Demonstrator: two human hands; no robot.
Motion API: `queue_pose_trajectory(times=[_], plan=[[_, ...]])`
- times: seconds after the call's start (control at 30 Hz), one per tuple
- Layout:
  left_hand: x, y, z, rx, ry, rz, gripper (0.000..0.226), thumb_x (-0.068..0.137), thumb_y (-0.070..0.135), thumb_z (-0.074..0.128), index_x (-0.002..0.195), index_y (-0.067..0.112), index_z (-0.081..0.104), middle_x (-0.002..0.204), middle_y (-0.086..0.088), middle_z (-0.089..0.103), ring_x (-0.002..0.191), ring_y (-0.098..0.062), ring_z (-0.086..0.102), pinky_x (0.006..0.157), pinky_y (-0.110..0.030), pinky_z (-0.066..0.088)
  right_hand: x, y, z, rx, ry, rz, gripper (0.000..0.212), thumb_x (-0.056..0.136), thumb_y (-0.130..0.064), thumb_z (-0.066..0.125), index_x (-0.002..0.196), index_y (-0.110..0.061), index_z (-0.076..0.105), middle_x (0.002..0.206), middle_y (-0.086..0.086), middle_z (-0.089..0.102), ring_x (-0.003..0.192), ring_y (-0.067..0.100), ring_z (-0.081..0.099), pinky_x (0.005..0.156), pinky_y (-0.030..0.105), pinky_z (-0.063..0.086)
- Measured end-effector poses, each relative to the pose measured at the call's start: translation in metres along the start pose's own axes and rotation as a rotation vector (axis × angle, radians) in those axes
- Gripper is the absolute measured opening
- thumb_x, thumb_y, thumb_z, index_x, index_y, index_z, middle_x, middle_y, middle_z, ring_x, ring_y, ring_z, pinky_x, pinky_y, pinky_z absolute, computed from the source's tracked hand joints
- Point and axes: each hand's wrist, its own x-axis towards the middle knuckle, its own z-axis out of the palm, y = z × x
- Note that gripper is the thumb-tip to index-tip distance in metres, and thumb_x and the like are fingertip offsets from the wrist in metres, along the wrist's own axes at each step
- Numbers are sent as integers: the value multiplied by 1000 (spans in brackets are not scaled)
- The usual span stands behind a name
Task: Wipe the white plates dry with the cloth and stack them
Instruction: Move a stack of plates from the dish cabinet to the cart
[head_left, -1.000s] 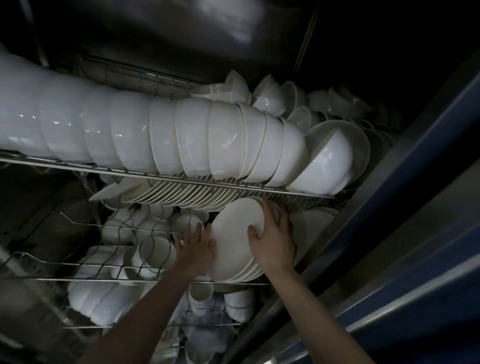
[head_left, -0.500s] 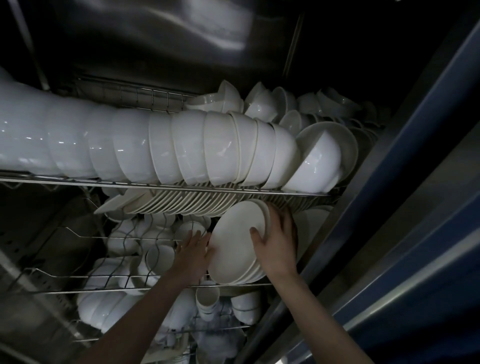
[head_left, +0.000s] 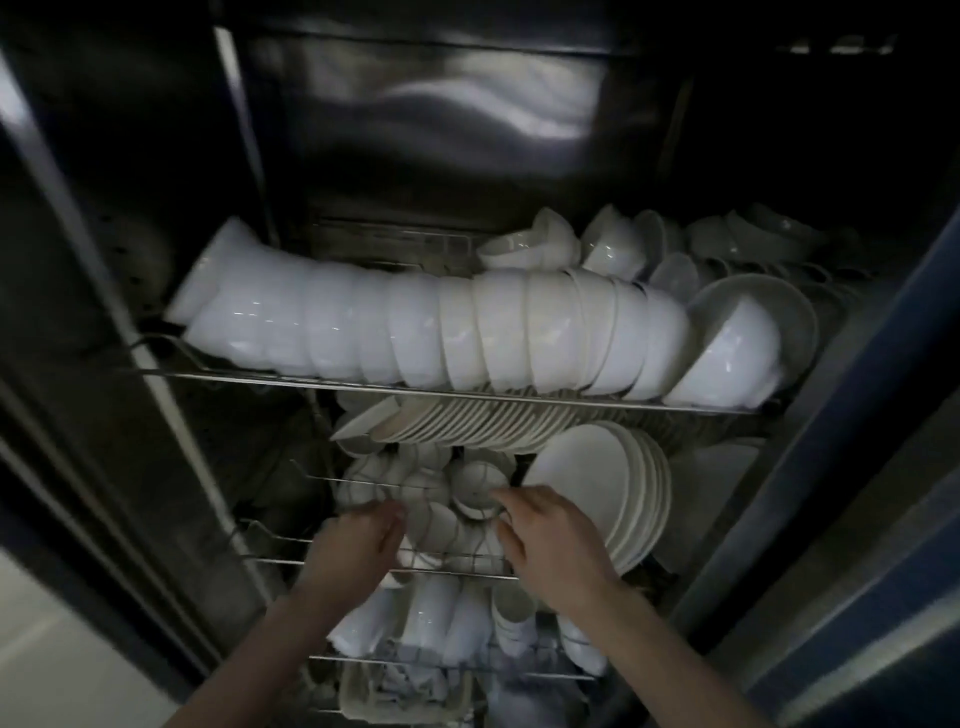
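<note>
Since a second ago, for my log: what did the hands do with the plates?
Both hands let go of the stack of white plates. The left hand and right hand have drawn back, empty. The stack still leans on the rack; the row of bowls above is unchanged.

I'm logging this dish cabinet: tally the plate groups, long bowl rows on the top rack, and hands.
Plate groups: 2, upright row and leaning stack
Long bowl row: 1
Hands: 2, left hand and right hand
Total: 5
</note>
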Motion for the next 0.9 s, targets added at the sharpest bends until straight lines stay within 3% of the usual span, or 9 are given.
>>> queue_pose_trajectory(times=[0.1, 0.17, 0.23, 0.37, 0.47, 0.6, 0.77, 0.9], plan=[[-61, -19, -32, -30, 97, -128, 22, 98, 28, 56, 114, 27, 71, 112, 1, 73, 101, -23, 68, 77, -31, 51, -3, -33, 10, 35, -155, -104, 34, 102, -34, 43, 129, -23, 60, 116, 2, 70, 103, 21, 64, 79, 33, 50], [-118, -33, -52, -53, 124, -226, 18, 96, 28, 57, 104, 26, 73, 102, 1, 75, 94, -22, 70, 73, -30, 50, -7, -61, 18, 81, -217, -211, 28, 101, -34, 44, 116, -23, 65, 100, 2, 72, 90, 23, 66, 64, 32, 44], [-183, -51, -69, -40, 156, -332, 14, 95, 26, 58, 95, 25, 73, 90, 1, 76, 85, -21, 70, 67, -28, 48, -13, -97, 32, 119, -291, -307, 27, 101, -34, 45, 109, -21, 67, 91, 4, 71, 82, 25, 67, 59, 31, 41], [-319, -84, -106, 92, 137, -666, 18, 98, 28, 55, 101, 23, 71, 94, 1, 75, 90, -22, 69, 72, -29, 45, -30, -200, 62, 248, -456, -480, 29, 102, -37, 44, 115, -25, 66, 104, 1, 73, 94, 24, 66, 76, 36, 51], [-416, -102, -137, 219, 210, -907, 21, 98, 36, 49, 103, 28, 68, 99, 6, 74, 96, -24, 67, 75, -33, 51, -47, -296, 81, 293, -543, -687, 28, 103, -35, 44, 111, -22, 67, 104, 3, 72, 96, 25, 66, 79, 38, 52], [-538, -113, -174, 310, 296, -1170, 20, 98, 35, 45, 100, 29, 65, 93, 7, 71, 91, -23, 65, 76, -36, 52, -80, -437, 92, 298, -658, -931, 26, 102, -33, 44, 109, -22, 66, 100, 6, 72, 92, 31, 67, 79, 42, 54], [-694, -125, -214, 447, 335, -1461, 24, 98, 33, 43, 96, 26, 65, 87, 6, 70, 78, -19, 65, 68, -30, 51, -146, -616, 101, 294, -697, -1250, 26, 102, -31, 45, 116, -24, 66, 111, 4, 72, 100, 27, 66, 85, 36, 53], [-835, -127, -247, 541, 352, -1717, 23, 96, 22, 43, 91, 20, 65, 85, 2, 69, 77, -20, 64, 64, -33, 50, -225, -770, 103, 267, -647, -1528, 31, 103, -34, 42, 126, -29, 61, 117, 0, 70, 106, 24, 64, 87, 33, 50]])
